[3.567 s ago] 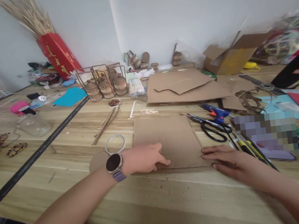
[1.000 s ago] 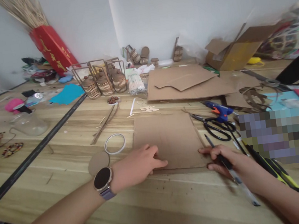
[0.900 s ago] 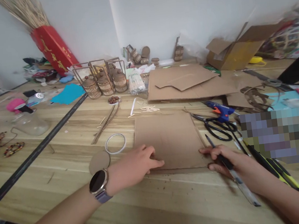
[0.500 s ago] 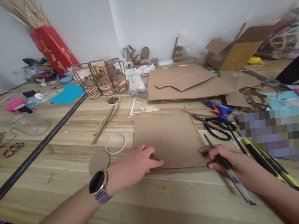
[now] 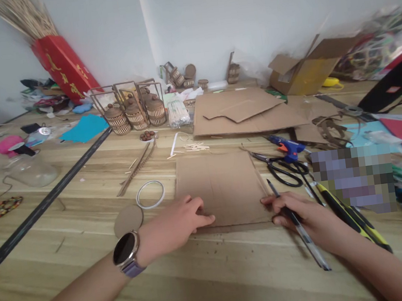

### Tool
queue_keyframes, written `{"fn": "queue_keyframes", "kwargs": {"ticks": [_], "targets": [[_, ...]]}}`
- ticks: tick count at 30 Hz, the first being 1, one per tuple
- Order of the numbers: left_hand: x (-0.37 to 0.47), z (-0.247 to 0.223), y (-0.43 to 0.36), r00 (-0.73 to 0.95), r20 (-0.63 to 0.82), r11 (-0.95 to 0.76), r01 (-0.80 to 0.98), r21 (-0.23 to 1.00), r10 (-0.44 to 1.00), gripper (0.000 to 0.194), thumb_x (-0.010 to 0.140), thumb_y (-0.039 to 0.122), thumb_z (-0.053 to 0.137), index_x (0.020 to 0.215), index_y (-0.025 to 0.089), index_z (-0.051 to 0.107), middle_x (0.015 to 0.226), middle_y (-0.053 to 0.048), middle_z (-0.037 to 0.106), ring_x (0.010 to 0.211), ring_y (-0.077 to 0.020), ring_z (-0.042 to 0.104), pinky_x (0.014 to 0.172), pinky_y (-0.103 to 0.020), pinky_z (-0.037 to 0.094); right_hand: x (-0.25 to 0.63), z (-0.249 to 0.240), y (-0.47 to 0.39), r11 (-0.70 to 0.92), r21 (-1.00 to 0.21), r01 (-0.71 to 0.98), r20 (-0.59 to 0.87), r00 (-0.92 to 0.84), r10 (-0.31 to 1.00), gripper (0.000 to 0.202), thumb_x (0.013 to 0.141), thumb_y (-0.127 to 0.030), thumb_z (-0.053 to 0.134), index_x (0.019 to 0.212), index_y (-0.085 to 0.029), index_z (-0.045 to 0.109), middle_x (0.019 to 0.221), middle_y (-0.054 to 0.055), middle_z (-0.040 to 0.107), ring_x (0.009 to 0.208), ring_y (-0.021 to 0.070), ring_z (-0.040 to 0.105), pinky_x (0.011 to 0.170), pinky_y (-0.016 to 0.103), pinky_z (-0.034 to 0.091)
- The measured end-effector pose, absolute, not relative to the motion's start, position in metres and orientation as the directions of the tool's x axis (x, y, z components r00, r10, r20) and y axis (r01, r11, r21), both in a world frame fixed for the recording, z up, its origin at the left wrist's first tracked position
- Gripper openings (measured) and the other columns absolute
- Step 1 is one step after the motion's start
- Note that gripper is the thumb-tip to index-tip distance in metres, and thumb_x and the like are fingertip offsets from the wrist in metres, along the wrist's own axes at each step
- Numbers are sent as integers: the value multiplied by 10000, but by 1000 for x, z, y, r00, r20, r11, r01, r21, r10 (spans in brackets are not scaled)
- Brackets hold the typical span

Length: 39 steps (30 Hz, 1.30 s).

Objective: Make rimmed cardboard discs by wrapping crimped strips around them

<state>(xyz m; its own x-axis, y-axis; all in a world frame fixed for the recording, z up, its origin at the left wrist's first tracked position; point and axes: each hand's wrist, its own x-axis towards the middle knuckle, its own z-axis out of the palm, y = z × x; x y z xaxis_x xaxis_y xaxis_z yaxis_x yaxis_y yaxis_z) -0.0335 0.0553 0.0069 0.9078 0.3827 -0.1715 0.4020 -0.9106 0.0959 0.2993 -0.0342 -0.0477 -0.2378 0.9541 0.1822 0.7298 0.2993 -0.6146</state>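
A rectangular sheet of cardboard lies flat on the wooden table in front of me. My left hand, with a watch on the wrist, rests on its lower left corner. Thumb and index finger are apart on the board; the other fingers are partly hidden. In my right hand a black-and-clear pen is held, one end pointing up and away. The fingertips of that hand touch the board's lower right edge. A cardboard disc and a white ring lie left of the board.
Black scissors, a blue glue gun and yellow-black cutters lie to the right. Behind are larger cardboard pieces, small woven baskets and an open carton. A glass jar and beads are at left.
The whole view has shifted slightly, so things sit a little further left. Both hands keep their places on the cardboard. Another person's hand at the left edge has mostly gone out of view.
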Motion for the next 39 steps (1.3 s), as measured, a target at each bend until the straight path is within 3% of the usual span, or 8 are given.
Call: {"fn": "queue_keyframes", "kwargs": {"ticks": [14, 18, 21, 29, 39], "targets": [[-31, 12, 61, 904, -211, -906, 402, 130, 371, 540, 878, 30, 529, 1333, 319, 566, 1035, -64, 505, 941, -203, 522, 698, -260, 385, 293, -36, -31, 353, -574, 739, 215, -280, 936, 178, 909, -347, 541, 777, -243, 601, 956, 113, 739, 977, 260, 698, 783, 391, 567], [-23, 21, 70, 889, -296, -899, 407, 162, 349, 466, 925, 73, 499, 1297, 333, 602, 960, -60, 548, 947, -209, 540, 646, -256, 366, 298, -41, -31, 376, -541, 752, 227, -301, 926, 168, 914, -337, 540, 788, -242, 598, 1015, 106, 736, 964, 248, 700, 783, 384, 571], [-11, 27, 78, 882, -366, -901, 386, 197, 297, 394, 905, 73, 538, 1228, 274, 636, 934, -52, 622, 926, -203, 587, 634, -266, 367, 302, -48, -30, 388, -529, 755, 236, -308, 922, 146, 911, -341, 557, 811, -244, 601, 1045, 103, 734, 970, 245, 700, 798, 381, 574], [16, 36, 86, 869, -449, -928, 320, 190, 208, 336, 832, 76, 596, 1134, 221, 572, 1002, -54, 680, 858, -215, 633, 543, -278, 327, 304, -52, -30, 419, -505, 755, 282, -314, 907, 129, 900, -360, 580, 844, -253, 625, 1045, 104, 730, 958, 251, 707, 780, 376, 591], [14, 31, 87, 873, -448, -923, 315, 219, 192, 377, 777, 172, 632, 1139, 223, 539, 1014, -63, 643, 883, -237, 613, 603, -290, 387, 303, -48, -31, 424, -496, 758, 289, -317, 904, 130, 899, -347, 580, 828, -254, 637, 1035, 97, 737, 943, 247, 711, 781, 374, 597]]}}
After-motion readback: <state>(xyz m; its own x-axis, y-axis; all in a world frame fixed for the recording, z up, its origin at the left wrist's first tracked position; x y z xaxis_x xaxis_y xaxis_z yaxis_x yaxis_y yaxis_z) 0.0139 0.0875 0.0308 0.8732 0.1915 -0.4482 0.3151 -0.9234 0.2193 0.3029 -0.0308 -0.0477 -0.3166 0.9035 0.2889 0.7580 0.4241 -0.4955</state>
